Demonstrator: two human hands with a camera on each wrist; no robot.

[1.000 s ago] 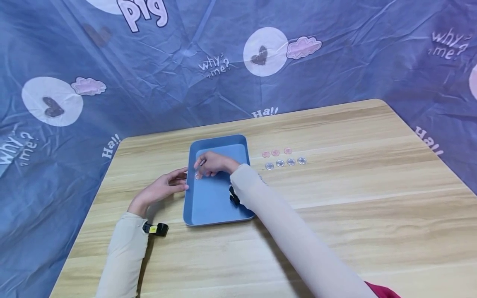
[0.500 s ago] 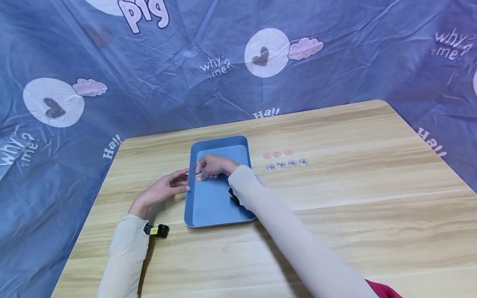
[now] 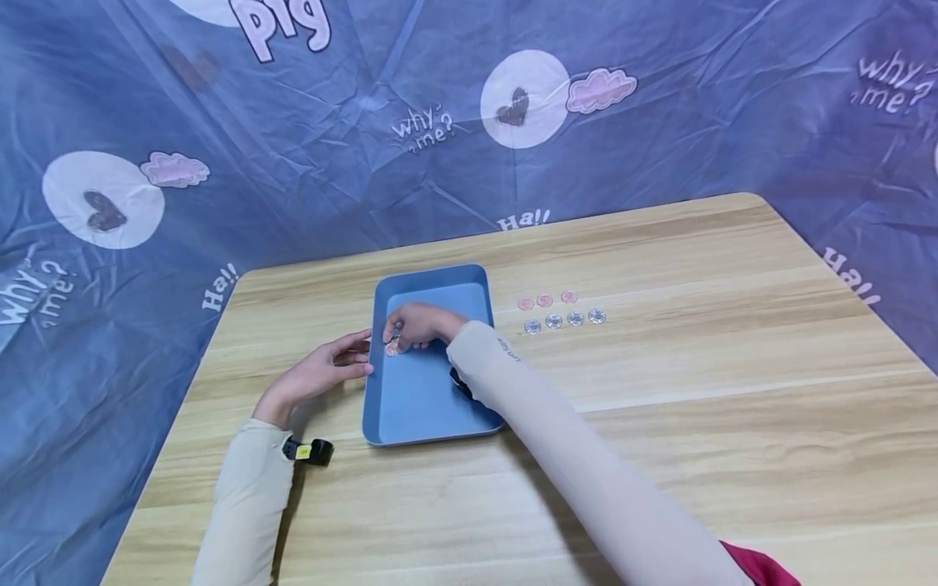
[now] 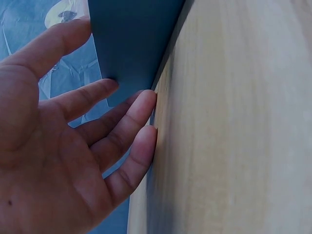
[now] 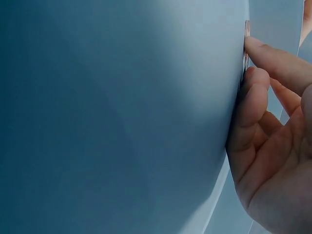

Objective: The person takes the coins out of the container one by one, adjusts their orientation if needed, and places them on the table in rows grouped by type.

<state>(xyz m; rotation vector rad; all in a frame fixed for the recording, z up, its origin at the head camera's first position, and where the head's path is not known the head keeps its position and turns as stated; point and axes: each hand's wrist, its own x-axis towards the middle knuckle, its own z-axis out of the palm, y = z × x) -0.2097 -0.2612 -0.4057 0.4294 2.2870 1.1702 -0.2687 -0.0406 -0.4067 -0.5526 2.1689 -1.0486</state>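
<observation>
My right hand (image 3: 419, 324) reaches into a blue tray (image 3: 432, 407), fingers curled down near its left wall. Thumb and fingertips pinch at a small round clear chip, mostly hidden by the fingers. A pinkish chip (image 3: 392, 348) lies on the tray floor under the fingertips; its thin edge (image 5: 247, 29) shows beside a fingertip in the right wrist view. Outside the tray, my left hand (image 3: 326, 368) rests with loosely spread fingers against the left wall; in the left wrist view, fingertips (image 4: 109, 85) touch the tray side (image 4: 134, 44).
Right of the tray, pink chips (image 3: 545, 301) lie in a row on the wooden table (image 3: 696, 342). Below them is a row of several blue-grey chips (image 3: 554, 321). A blue printed cloth (image 3: 308, 163) hangs behind the table.
My right hand has lowered slightly toward the tray floor, and the dark chip seen tilted between its fingers has come down beside the pinkish one. My left hand stays against the tray.
</observation>
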